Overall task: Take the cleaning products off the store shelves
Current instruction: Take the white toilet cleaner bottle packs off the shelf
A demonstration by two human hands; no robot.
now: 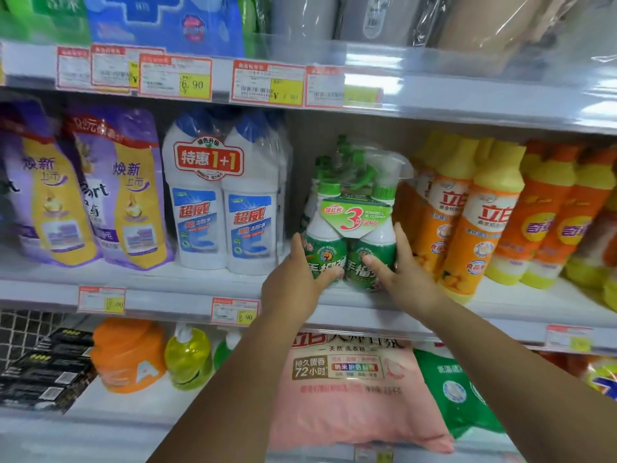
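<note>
A shrink-wrapped twin pack of green and white spray cleaner bottles [354, 222] stands on the middle shelf [187, 295], with more green spray bottles behind it. My left hand [300, 279] grips its left side, thumb across the front label. My right hand [400, 269] grips its right side, fingers up along the wrap and thumb on the front. The pack's base is at the shelf's front edge; I cannot tell whether it is lifted.
Left of the pack stand white toilet cleaner bottles [227, 202] and purple refill pouches [120, 188]. Orange and yellow dish soap bottles [474, 215] crowd its right. The shelf above carries price tags [267, 81]. Below lie a pink detergent bag [350, 389] and an orange jug [127, 355].
</note>
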